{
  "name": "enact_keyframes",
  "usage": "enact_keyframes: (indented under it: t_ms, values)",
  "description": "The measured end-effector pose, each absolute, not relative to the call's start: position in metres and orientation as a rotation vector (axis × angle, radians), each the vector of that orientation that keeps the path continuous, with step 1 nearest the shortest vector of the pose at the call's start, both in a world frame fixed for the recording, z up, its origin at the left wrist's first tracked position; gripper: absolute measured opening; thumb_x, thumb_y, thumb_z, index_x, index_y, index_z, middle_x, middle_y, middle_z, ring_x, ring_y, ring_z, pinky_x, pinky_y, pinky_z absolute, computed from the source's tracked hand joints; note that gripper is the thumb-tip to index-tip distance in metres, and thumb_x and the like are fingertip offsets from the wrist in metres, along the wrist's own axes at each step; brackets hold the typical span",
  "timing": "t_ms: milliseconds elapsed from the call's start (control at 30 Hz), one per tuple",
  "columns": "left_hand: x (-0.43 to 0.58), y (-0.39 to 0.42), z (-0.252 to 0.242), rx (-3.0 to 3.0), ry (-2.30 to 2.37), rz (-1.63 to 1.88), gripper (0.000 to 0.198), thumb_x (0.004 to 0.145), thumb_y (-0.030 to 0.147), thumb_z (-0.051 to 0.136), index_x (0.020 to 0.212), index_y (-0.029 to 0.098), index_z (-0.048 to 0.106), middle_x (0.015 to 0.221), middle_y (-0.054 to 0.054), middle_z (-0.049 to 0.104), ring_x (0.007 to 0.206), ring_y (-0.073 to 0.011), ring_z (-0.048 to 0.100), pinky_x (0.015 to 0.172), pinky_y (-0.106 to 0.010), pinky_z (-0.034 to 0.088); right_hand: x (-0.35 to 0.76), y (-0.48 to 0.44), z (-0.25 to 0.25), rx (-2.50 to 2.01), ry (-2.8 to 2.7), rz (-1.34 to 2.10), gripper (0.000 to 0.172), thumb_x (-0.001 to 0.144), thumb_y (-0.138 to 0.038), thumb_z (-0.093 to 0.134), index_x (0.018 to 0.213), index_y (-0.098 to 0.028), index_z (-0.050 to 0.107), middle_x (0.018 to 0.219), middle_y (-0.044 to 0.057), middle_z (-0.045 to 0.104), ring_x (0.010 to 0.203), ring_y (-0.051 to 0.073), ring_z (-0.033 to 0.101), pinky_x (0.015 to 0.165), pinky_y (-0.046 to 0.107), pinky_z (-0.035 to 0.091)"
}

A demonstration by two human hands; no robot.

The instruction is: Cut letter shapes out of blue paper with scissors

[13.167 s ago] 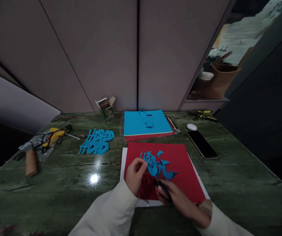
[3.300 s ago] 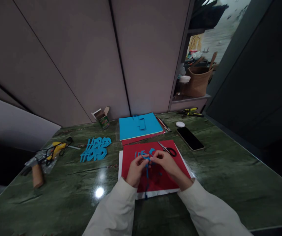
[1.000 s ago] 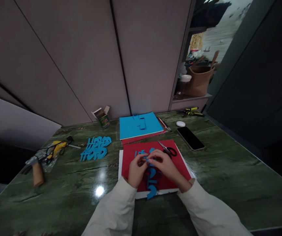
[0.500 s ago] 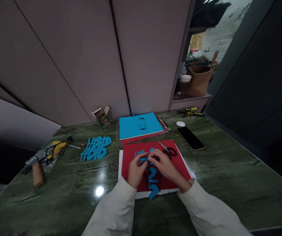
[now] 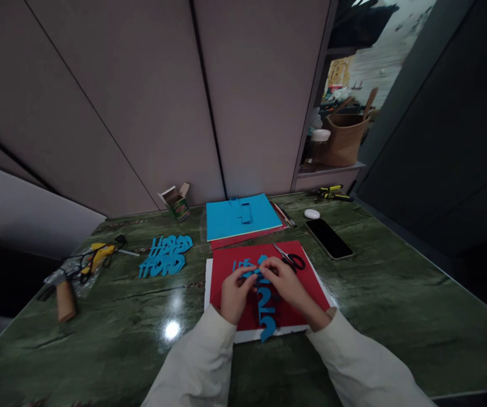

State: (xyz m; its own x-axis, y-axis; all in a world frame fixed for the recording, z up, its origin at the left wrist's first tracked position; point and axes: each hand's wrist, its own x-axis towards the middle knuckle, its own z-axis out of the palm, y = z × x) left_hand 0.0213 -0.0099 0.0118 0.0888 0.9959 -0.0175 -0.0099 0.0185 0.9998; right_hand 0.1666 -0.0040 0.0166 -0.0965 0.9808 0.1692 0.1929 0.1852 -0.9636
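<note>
My left hand (image 5: 235,293) and my right hand (image 5: 284,282) meet over a red paper sheet (image 5: 226,254), fingertips pinched close together. Between them is a blue paper cutout (image 5: 264,308), whose lower, curved strokes hang down toward the sheet's near edge. My fingers hide its upper part. Another blue cut piece (image 5: 243,263) lies on the red sheet just behind my left fingers. Black-handled scissors (image 5: 296,261) rest on the sheet behind my right hand, blades pointing away to the left.
Blue cutout lettering (image 5: 164,257) lies at left, near a yellow glue gun (image 5: 99,257) and a wooden-handled tool (image 5: 65,299). Blue sheets (image 5: 222,220) and a small open box (image 5: 179,206) are behind. A phone (image 5: 330,238), white case (image 5: 311,214) and pliers (image 5: 334,196) lie at right.
My fingertips have shifted slightly around the blue cutout, and its hanging end has swung a little to the right. Everything else stays in place.
</note>
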Motion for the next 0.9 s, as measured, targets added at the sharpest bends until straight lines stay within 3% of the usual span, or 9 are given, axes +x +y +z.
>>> enact_keyframes:
  t_ms: [267,700,900]
  values:
    - [0.017,-0.005,0.008,1.162,1.17,1.238,0.025,0.066,0.032,0.061,0.083,0.014,0.065,0.078,-0.007,0.066,0.063,-0.0142,0.058,0.056,-0.024,0.046,0.168,-0.004,0.017,-1.188,-1.431,1.094,0.012,0.079,-0.027,0.047,0.075,-0.018,0.054,0.07,-0.001,0.053,0.062,0.013,0.051,0.057,0.023,0.04]
    - [0.017,0.001,-0.001,0.753,1.079,1.286,0.028,0.053,0.024,0.073,0.074,0.013,0.057,0.062,0.0,0.061,0.056,-0.0102,0.057,0.055,-0.021,0.042,0.167,-0.002,0.014,-1.241,-1.442,0.986,0.015,0.077,-0.03,0.048,0.074,-0.018,0.055,0.071,0.001,0.056,0.065,0.015,0.053,0.061,0.026,0.041]
    - [0.017,-0.001,-0.002,0.836,1.078,1.281,0.025,0.057,0.023,0.071,0.075,0.014,0.057,0.064,0.0,0.06,0.059,-0.0098,0.055,0.056,-0.02,0.041,0.164,-0.005,0.017,-1.22,-1.447,1.15,0.02,0.079,-0.038,0.048,0.078,-0.019,0.054,0.067,-0.001,0.055,0.058,0.013,0.053,0.057,0.024,0.04]
